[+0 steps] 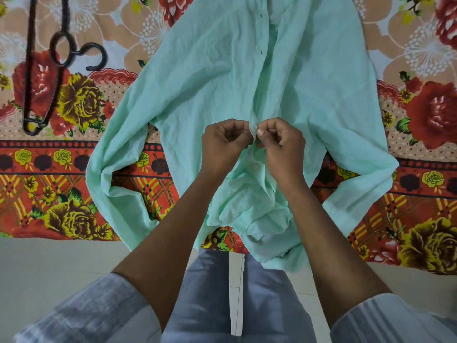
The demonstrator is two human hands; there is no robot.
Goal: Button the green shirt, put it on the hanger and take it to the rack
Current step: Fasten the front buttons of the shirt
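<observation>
The mint green shirt lies spread front-up on a flowered bedsheet, collar end nearest me and hanging over the bed edge, sleeves folded out to both sides. My left hand pinches the left placket edge at mid-chest. My right hand pinches the facing edge, thumb and fingers meeting the left hand's at a button spot. A fastened white button shows just below the hands. Farther up, the front gapes open with small dark marks along its edge. A dark hanger lies at the upper left on the bed.
The floral bedsheet covers the bed, whose edge runs across the lower third of the view. Pale tiled floor lies below it. My grey trouser legs stand against the bed under the shirt's collar end.
</observation>
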